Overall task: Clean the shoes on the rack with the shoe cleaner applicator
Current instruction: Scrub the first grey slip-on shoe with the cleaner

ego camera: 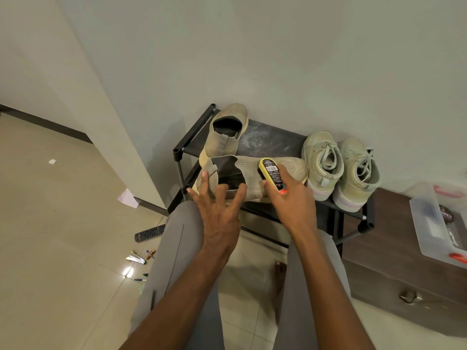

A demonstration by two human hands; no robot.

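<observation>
1. The knit shoe (252, 173) lies sideways along the front edge of the rack (267, 142), toe pointing right.
2. The left hand (217, 210) has its fingers spread, fingertips resting on the shoe's heel and collar.
3. The right hand (290, 200) grips the yellow applicator (271, 174), whose head presses against the shoe's upper.
4. A second knit shoe (225, 130) sits at the rack's back left corner.
5. Two laced sneakers (341, 170) stand at its right end.

Shoes and applicator on the rack

I hold the yellow applicator (273, 176) bristle-side against the beige knit shoe (252, 178), which lies on its side, toe at 3 o'clock. Its mate (225, 132) stands at 11 o'clock; two pale green sneakers (341, 170) stand upright at 3 o'clock on the black rack (267, 142).
</observation>
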